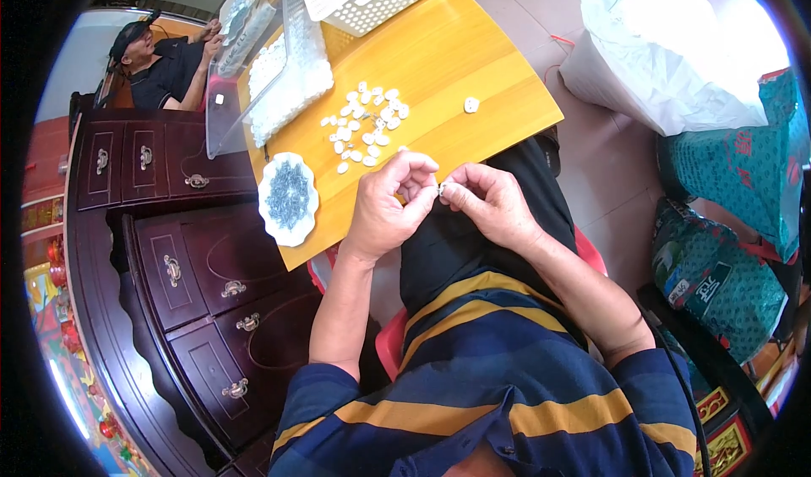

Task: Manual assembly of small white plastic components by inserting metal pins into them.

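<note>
My right hand [488, 200] pinches a small white piece [441, 190] between thumb and fingertips, just off the table's near edge. My left hand [393, 198] meets it there, with fingers curled and thumb tip close to the same piece. Whatever the left fingertips grip is too small to make out. Beyond my hands, several small white plastic pieces [369, 122] lie in a loose pile on the wooden table [448, 54]. One more white piece [471, 104] lies apart to the right. A white scalloped dish [311, 213] full of small dark metal-looking parts sits left of my left hand.
A clear plastic bin [226, 122] with many white pieces [291, 80] stands at the far left, beside a white perforated basket [380, 4]. Another person [173, 67] works behind it. Dark drawers [203, 249] flank my left; large white [625, 80] and teal sacks [735, 164] stand right.
</note>
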The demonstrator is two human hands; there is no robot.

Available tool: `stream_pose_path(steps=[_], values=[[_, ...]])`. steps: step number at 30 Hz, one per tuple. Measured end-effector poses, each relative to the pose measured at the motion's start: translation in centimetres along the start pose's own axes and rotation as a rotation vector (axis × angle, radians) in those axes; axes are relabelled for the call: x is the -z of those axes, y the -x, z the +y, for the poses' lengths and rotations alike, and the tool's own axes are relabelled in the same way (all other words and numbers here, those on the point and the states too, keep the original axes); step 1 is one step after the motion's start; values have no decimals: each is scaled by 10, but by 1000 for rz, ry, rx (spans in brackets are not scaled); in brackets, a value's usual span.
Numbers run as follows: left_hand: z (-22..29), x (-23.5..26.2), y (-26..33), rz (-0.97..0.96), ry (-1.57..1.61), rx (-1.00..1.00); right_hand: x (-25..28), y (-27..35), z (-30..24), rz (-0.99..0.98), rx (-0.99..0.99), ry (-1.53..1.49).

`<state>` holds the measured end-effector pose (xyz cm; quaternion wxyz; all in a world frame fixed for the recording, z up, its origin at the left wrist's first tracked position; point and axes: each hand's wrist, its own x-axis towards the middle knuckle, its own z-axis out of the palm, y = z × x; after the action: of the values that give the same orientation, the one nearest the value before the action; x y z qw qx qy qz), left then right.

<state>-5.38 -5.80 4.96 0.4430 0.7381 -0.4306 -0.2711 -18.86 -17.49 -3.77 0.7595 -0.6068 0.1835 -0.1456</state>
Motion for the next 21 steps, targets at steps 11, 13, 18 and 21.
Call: stream_pose_path(steps=[11, 13, 18, 21], values=[[-3, -8, -1, 16, -119, -84, -2, 4, -13, 135, 77, 256], [-1, -8, -2, 9, -98, -66, -2, 4, -13, 136, 84, 268], [-8, -6, -1, 4, -51, -37, -3, 1, -1, 94, -6, 91], [-10, 0, -2, 3, 79, 32, 2, -3, 0, 50, -67, -63]])
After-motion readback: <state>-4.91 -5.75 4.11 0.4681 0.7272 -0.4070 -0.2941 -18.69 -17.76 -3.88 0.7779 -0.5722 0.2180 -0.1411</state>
